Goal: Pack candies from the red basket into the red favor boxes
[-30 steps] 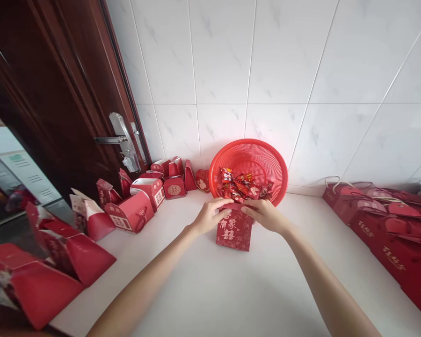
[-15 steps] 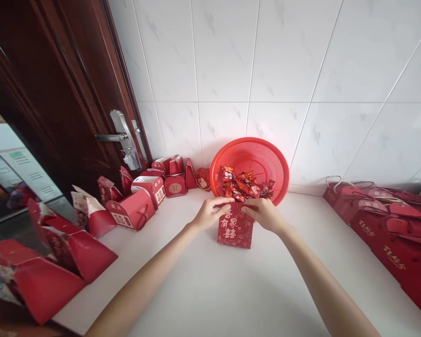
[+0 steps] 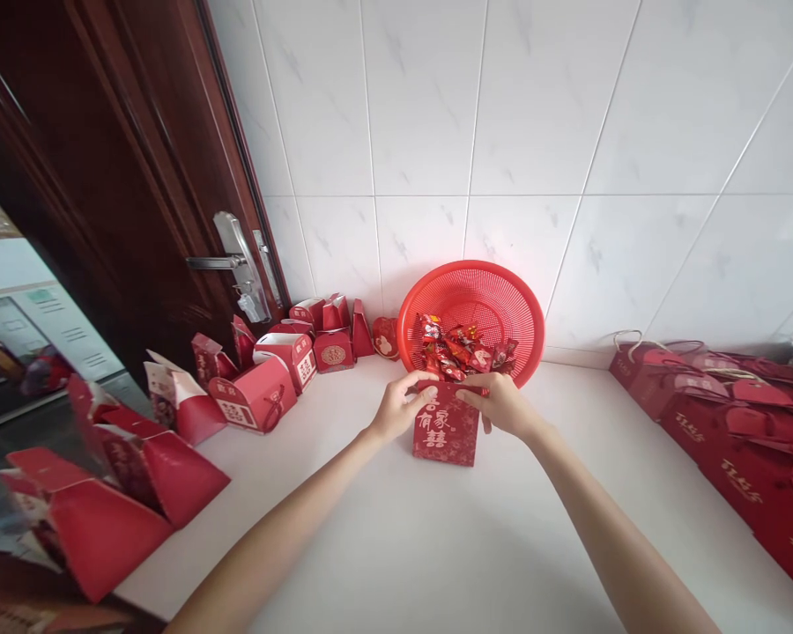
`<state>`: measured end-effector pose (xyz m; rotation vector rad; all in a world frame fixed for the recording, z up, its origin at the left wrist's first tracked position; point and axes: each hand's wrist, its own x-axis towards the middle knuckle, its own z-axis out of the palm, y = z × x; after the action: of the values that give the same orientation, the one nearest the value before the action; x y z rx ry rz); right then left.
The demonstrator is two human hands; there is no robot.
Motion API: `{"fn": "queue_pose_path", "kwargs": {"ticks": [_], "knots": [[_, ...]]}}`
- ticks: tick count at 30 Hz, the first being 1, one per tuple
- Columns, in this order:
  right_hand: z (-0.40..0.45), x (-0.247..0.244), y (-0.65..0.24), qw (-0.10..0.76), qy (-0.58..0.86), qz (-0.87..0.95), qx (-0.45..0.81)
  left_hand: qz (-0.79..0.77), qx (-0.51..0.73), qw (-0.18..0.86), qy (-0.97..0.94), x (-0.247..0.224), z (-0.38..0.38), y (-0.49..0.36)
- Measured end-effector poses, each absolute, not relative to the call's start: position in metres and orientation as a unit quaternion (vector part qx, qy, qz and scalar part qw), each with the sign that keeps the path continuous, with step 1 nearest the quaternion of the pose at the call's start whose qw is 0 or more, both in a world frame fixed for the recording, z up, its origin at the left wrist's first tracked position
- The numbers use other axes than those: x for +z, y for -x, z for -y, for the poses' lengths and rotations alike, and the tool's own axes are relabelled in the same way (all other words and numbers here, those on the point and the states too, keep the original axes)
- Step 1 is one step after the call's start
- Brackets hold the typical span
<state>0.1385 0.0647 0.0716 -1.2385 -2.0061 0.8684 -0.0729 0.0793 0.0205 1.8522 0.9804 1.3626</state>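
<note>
A red box (image 3: 444, 431) with white characters on its front stands upright on the white table (image 3: 396, 546). My left hand (image 3: 402, 405) pinches its top edge at the left, thumb on the front face. My right hand (image 3: 502, 403) grips the same top edge at the right, thumb also on the front. Just behind the box, a red mesh basket (image 3: 535, 326) leans towards me and holds several red-wrapped candies (image 3: 463, 348). The back of the box and some of my fingertips are hidden.
Several red boxes (image 3: 255, 396) of different shapes line the table's left side and back. Red bags with cord handles (image 3: 714, 440) fill the right side. Behind are a tiled wall (image 3: 423, 114) and, at left, a dark wooden door (image 3: 125, 158).
The view has shifted slightly, so the boxes at left appear a little further right. Both hands keep hold of the box's top edge, with hardly any other movement.
</note>
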Motion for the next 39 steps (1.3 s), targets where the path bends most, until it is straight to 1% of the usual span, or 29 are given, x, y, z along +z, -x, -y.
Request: {"fn": "queue_pose_path", "kwargs": {"ticks": [4, 11, 17, 25, 30, 34, 36, 39], "knots": [[-0.060, 0.067, -0.135, 0.341, 0.475, 0.708, 0.396, -0.371, 0.526, 0.312, -0.699, 0.018, -0.076, 0.071], [-0.048, 0.043, -0.130, 0.422, 0.455, 0.690, 0.373, -0.387, 0.539, 0.349, -0.662, 0.015, -0.065, 0.067], [-0.047, 0.025, -0.127, 0.479, 0.432, 0.643, 0.414, -0.390, 0.573, 0.302, -0.654, 0.010, -0.054, 0.059], [-0.041, 0.029, -0.125, 0.516, 0.387, 0.618, 0.449, -0.386, 0.567, 0.285, -0.670, 0.012, -0.049, 0.068], [-0.027, 0.047, -0.144, 0.544, 0.381, 0.607, 0.438, -0.365, 0.554, 0.309, -0.682, 0.004, -0.046, 0.071], [-0.007, 0.080, -0.184, 0.562, 0.384, 0.625, 0.382, -0.319, 0.571, 0.290, -0.698, -0.005, -0.039, 0.064], [0.008, 0.102, -0.213, 0.563, 0.400, 0.639, 0.339, -0.308, 0.561, 0.265, -0.722, -0.011, -0.032, 0.057], [0.033, 0.135, -0.266, 0.612, 0.448, 0.614, 0.219, -0.268, 0.493, 0.224, -0.797, -0.022, -0.018, 0.043]]}}
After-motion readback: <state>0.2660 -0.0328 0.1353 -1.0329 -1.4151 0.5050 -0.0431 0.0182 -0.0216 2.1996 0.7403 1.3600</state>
